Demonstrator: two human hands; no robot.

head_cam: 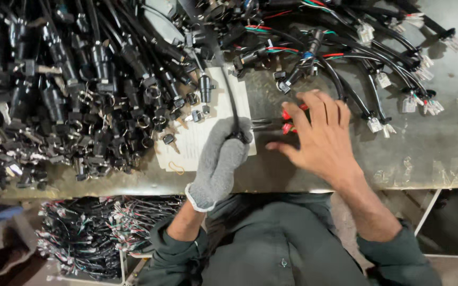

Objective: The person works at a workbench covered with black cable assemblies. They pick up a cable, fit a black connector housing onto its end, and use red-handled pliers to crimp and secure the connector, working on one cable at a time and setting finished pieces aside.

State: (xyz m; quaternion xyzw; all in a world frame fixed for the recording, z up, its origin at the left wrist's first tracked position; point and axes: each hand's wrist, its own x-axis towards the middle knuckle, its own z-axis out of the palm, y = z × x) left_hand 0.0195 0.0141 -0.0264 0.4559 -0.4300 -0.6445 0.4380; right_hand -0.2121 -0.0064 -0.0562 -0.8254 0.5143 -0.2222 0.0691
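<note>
A worn grey metal counter (441, 143) fills the view from above, seen over the person's dark green shirt. Its far left half is buried under a large heap of black cable assemblies with keys and lock barrels (64, 95). To the far right lie more black wire harnesses (377, 69) ending in small white plastic plugs, with red, green and blue wires showing. Below the counter's near edge, on the left, sits a stack of bundled thin wires (86, 233).

Near the middle, a white paper sheet (197, 137) lies flat on the counter. The left hand (221, 159), in a grey knitted glove, is closed around one black cable (229, 95) that runs away across the paper. The bare right hand (319, 132) hovers open, fingers spread, just over a small red-handled tool (288, 121), touching nothing that can be seen clearly.

The held cable looks light, thin and floppy, with a smooth sheath that may slip, so the glove probably helps. Its stiffest parts seem to be the moulded ends, which are likely the surest places to take hold; the fine wires and plugs look easily strained.
</note>
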